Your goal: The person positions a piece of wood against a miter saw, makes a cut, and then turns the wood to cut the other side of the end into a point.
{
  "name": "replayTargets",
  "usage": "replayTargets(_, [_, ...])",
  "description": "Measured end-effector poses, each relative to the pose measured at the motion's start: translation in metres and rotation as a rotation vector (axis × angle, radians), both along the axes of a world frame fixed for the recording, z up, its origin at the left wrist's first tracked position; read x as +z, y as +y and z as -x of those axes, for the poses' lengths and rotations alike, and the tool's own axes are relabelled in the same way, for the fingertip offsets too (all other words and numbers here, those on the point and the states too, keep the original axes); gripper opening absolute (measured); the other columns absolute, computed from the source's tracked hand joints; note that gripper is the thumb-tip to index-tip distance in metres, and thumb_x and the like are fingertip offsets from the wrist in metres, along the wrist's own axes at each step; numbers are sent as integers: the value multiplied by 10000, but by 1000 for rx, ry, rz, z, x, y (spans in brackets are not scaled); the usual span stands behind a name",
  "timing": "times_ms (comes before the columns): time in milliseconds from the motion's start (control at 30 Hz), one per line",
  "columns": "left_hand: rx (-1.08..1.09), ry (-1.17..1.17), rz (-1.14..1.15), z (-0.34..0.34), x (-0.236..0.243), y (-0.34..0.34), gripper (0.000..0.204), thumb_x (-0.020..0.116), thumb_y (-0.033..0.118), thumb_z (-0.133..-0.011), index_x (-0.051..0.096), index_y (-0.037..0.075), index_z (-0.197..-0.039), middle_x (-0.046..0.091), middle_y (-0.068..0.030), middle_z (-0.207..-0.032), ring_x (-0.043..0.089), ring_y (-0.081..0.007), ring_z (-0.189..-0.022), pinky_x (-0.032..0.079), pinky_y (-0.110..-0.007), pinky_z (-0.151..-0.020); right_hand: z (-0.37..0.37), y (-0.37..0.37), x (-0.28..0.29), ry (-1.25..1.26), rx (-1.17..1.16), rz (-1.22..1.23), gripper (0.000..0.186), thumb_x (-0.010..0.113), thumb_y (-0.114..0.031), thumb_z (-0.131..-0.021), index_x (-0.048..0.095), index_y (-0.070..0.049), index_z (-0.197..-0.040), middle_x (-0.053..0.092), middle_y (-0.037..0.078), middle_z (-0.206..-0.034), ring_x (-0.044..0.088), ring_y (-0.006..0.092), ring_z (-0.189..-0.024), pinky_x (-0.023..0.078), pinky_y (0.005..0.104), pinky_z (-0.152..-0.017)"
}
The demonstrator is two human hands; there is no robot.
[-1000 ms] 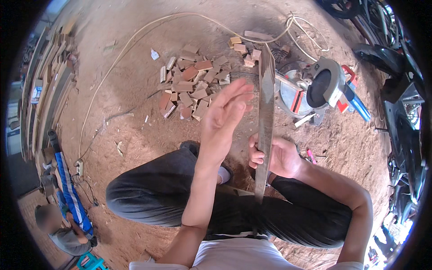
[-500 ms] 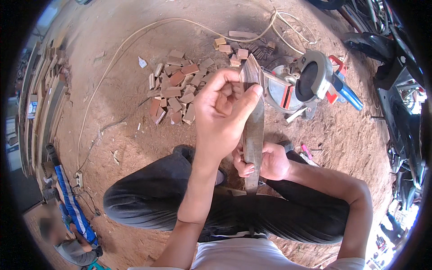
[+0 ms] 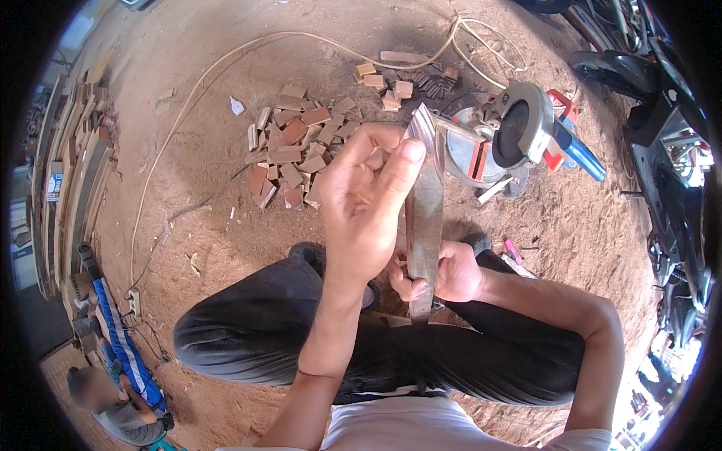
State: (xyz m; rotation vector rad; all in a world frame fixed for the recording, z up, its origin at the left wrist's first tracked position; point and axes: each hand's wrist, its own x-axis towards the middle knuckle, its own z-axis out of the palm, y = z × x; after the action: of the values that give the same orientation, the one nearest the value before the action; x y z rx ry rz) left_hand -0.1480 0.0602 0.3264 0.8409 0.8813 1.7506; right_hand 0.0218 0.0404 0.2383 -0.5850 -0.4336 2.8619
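A long, narrow wooden strip, greyish brown with a shiny worn face, stands lengthwise in front of me above my crossed legs. Its far end shows a slanted, layered face. My left hand grips it near that end, thumb pressed along the edge and fingers curled around the side. Lower down, my right hand is wrapped around the strip, its fingers showing on the left and the palm on the right. The strip's near end reaches down to my lap.
Beyond my left hand lies a heap of small wooden blocks. A mitre saw with a blue handle stands at the far right, near a looping pale cable. Boards are stacked at left, where another person sits. A motorbike is at right.
My left hand has shifted slightly left, and the strip's far end has turned and dipped a little, showing more of its layered face. My right hand has hardly moved.
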Motion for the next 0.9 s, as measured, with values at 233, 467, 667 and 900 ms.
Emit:
replayTargets(233, [60, 124, -38, 0, -11, 0, 52, 687, -21, -954, 636, -26, -951, 639, 5, -827, 533, -11, -767, 410, -185, -679, -1, -2, 5, -61, 29, 33, 543, 418, -468, -896, 599, 43, -934, 537, 108, -732, 456, 211, -639, 379, 325, -670])
replayTargets(467, [207, 207, 12, 3, -12, -2, 56, 704, -8, -948, 651, -24, -939, 656, -5, -843, 553, -11, -786, 424, -176, -689, 5, -9, 14, -151, -158, -59, 873, 246, -726, -982, 631, 56, -1039, 618, 187, -832, 599, 310, -759, 474, 408, -739])
replayTargets(667, [238, 267, 40, 9, -17, -2, 72, 714, 14, -952, 653, -22, -963, 644, 3, -865, 547, -18, -791, 419, -181, -702, -2, -11, -2, -167, -90, -431, 706, 414, -637, -1022, 644, 30, -1043, 629, 150, -832, 622, 243, -786, 490, 369, -736])
replayTargets(900, [142, 222, 0, 24, -20, -8, 188, 651, -45, -935, 637, -36, -1122, 621, -5, -911, 542, -47, -822, 422, -202, -730, 1, -11, 4, -147, -128, -397, 555, 429, -485, -1079, 663, 12, -1001, 617, 97, -802, 606, 185, -707, 499, 331, -672])
